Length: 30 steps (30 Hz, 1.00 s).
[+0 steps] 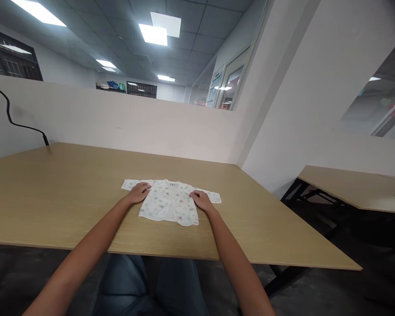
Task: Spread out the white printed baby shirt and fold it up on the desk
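Note:
A small white baby shirt point(166, 202) with a pale green and brown print lies flat on the wooden table point(75, 188), neckline toward the far wall and sleeves spread out to both sides. On its left side, where the sleeve meets the body, rests my left hand point(140, 193), fingers stretched over the cloth. My right hand point(201, 200) lies on the opposite side by the right sleeve, its fingertips touching the fabric. No cloth is visibly lifted by either hand. Parts of both sleeves are covered by the hands.
A low white wall point(145, 125) borders the table's far side, and a pillar stands at its right corner. A black cable point(9, 116) comes down at the far left. Another table point(355, 186) stands to the right, across a gap. My legs are under the near edge.

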Available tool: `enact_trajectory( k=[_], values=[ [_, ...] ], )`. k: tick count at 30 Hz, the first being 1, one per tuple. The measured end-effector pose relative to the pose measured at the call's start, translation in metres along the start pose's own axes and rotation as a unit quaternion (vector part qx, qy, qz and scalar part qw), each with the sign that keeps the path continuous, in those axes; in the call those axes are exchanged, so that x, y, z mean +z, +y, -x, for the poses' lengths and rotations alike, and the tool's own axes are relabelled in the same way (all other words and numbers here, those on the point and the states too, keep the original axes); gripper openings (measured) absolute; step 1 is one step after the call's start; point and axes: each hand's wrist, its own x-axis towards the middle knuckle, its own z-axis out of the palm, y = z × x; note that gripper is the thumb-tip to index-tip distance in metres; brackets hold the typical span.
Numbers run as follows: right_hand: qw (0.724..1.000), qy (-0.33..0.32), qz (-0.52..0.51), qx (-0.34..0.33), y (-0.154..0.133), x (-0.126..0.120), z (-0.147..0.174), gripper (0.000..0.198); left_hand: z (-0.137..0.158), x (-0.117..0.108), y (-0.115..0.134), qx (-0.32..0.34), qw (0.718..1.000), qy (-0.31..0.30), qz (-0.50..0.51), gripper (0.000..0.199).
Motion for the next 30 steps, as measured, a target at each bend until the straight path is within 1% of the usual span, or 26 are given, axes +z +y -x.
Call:
enact_trajectory(
  k=[5, 16, 22, 30],
  values=[
    [1.000, 0.000, -0.005, -0.004, -0.0006, -0.0003, 0.0006, 0.028, -0.0002, 0.0025, -0.0031, -0.002, 1.000, 0.011, 0.008, 0.052],
    [1.000, 0.000, -0.007, 0.001, -0.0013, -0.0008, 0.0007, 0.027, -0.0012, 0.0017, -0.0022, -0.004, 1.000, -0.005, 0.000, 0.055],
    [1.000, -0.003, -0.004, 0.001, -0.0018, -0.0012, 0.0011, 0.028, -0.0011, 0.0026, -0.0034, -0.003, 1.000, 0.005, 0.003, 0.053],
    [1.000, -0.001, -0.003, -0.002, -0.0029, -0.0009, 0.0011, 0.028, 0.0005, -0.0008, 0.0015, -0.004, 1.000, -0.007, -0.003, 0.055]
  ],
)
